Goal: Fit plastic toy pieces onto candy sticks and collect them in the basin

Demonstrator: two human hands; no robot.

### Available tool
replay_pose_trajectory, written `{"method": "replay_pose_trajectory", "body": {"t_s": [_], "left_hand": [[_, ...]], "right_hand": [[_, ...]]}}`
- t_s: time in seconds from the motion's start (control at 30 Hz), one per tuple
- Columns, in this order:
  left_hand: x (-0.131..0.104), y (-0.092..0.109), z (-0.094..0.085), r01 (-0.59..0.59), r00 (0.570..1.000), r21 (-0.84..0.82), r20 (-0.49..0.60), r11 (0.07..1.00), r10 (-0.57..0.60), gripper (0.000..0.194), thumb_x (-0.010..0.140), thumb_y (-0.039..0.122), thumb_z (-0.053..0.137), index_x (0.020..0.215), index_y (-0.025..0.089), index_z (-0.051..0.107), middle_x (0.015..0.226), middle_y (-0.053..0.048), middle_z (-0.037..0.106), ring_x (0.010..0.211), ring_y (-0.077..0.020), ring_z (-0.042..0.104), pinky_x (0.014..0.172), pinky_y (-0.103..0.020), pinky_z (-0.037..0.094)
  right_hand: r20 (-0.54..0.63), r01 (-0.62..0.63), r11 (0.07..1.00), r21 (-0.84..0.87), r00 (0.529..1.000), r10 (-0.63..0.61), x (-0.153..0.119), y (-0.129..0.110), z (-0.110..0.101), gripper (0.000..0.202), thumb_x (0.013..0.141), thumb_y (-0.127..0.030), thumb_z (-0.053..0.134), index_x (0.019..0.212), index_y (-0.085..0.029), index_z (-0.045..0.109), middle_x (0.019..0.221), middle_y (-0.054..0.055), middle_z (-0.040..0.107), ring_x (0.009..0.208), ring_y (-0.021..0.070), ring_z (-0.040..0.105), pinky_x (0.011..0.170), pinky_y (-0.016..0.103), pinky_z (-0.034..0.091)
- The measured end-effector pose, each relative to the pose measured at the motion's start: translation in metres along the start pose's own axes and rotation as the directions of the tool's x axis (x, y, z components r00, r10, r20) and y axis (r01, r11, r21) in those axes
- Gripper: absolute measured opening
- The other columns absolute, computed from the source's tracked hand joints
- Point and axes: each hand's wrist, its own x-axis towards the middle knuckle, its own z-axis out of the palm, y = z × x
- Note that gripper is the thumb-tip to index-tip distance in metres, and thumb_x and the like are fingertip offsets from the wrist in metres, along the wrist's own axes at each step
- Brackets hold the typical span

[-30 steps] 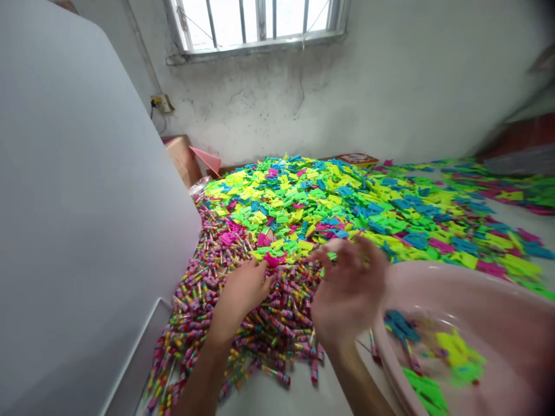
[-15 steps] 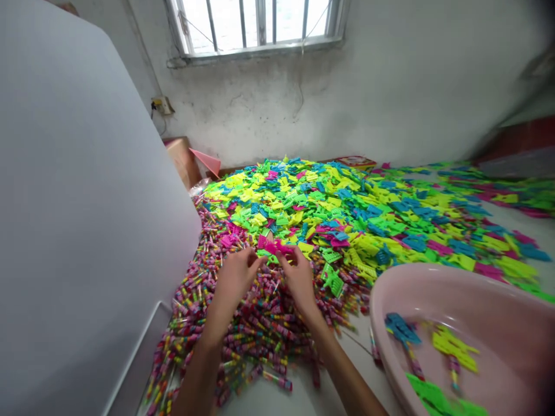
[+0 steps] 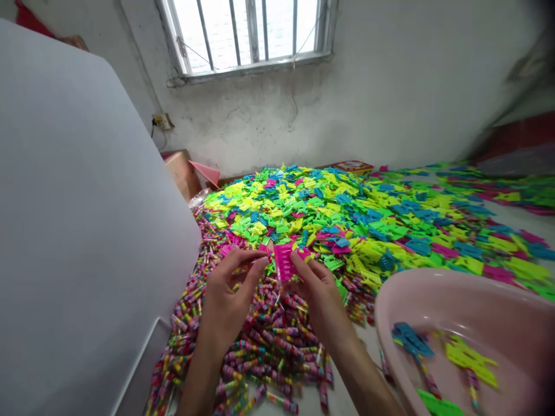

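My right hand (image 3: 323,294) holds a flat bright-pink plastic piece (image 3: 284,263) with slots, pinched between thumb and fingers above the heap. Just left of it, my left hand (image 3: 229,294) has thumb and index fingertips pressed together. Whatever may be between them is too small to make out. Below both hands lies a heap of short sticks (image 3: 255,346) in pink, yellow and red striped wrapping. Behind them rises a large pile of flat plastic pieces (image 3: 347,214) in green, yellow, blue and pink.
A pink basin (image 3: 416,283) at the right holds several plastic pieces, some with a wrapped stick attached. A tall white panel (image 3: 87,202) stands close on the left. Behind the pile are a wall (image 3: 390,86), a barred window (image 3: 247,34) and a cardboard box (image 3: 180,173).
The pink piece has come up from the pile toward me in my right hand, its slotted face now showing. Both hands have drawn nearer, and the view has tilted slightly up.
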Motion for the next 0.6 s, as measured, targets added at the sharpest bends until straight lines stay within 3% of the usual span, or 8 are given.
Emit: {"method": "replay_pose_trajectory", "body": {"t_s": [0.1,0.2,0.3,0.43,0.6], "left_hand": [[-0.001,0.003,0.001,0.035,0.996,-0.064,-0.077,0.997,-0.040,0.021,0.090,0.041,0.068,0.094,0.021,0.072,0.075,0.000,0.068,0.064,-0.0111,0.061,0.057,-0.021,0.052],[-0.002,0.006,0.002,0.054,0.993,-0.157,-0.098,0.986,-0.069,0.021,0.091,0.041,0.067,0.094,0.020,0.069,0.069,0.001,0.067,0.057,-0.0105,0.059,0.047,-0.019,0.046],[-0.003,0.008,0.002,0.059,0.997,-0.188,-0.047,0.980,-0.069,0.023,0.092,0.040,0.065,0.103,0.021,0.070,0.072,0.001,0.068,0.058,-0.0096,0.058,0.047,-0.018,0.045],[-0.005,0.008,0.000,0.089,0.996,-0.119,-0.012,0.989,-0.091,0.027,0.094,0.043,0.063,0.102,0.021,0.074,0.063,0.004,0.057,0.053,-0.0073,0.049,0.046,-0.017,0.040],[-0.007,0.009,0.002,0.063,0.995,-0.114,-0.071,0.991,-0.072,0.029,0.096,0.045,0.059,0.099,0.020,0.074,0.060,0.005,0.053,0.050,-0.0066,0.048,0.046,-0.017,0.040]], "right_hand": [[0.021,0.019,0.999,-0.049,1.000,-0.018,-0.005,-0.004,-0.001,0.029,0.076,-0.041,0.081,0.067,-0.018,0.066,0.065,-0.003,0.058,0.057,0.0120,0.056,0.052,0.024,0.052],[0.084,0.024,0.993,-0.118,0.996,-0.014,-0.009,-0.010,0.000,0.029,0.078,-0.044,0.079,0.070,-0.018,0.067,0.066,-0.002,0.062,0.058,0.0135,0.058,0.053,0.027,0.054],[0.136,0.039,0.982,-0.186,0.991,-0.014,-0.011,-0.015,0.001,0.026,0.080,-0.044,0.077,0.082,-0.019,0.072,0.072,0.000,0.067,0.061,0.0147,0.062,0.056,0.028,0.056],[0.134,0.061,0.969,-0.241,0.991,-0.029,-0.012,-0.019,0.001,0.024,0.081,-0.043,0.077,0.083,-0.020,0.072,0.072,-0.001,0.068,0.061,0.0132,0.062,0.059,0.025,0.055],[0.162,0.071,0.962,-0.264,0.986,-0.029,-0.014,-0.021,-0.001,0.022,0.084,-0.043,0.075,0.082,-0.021,0.071,0.072,-0.002,0.068,0.061,0.0109,0.063,0.058,0.021,0.053]]}}
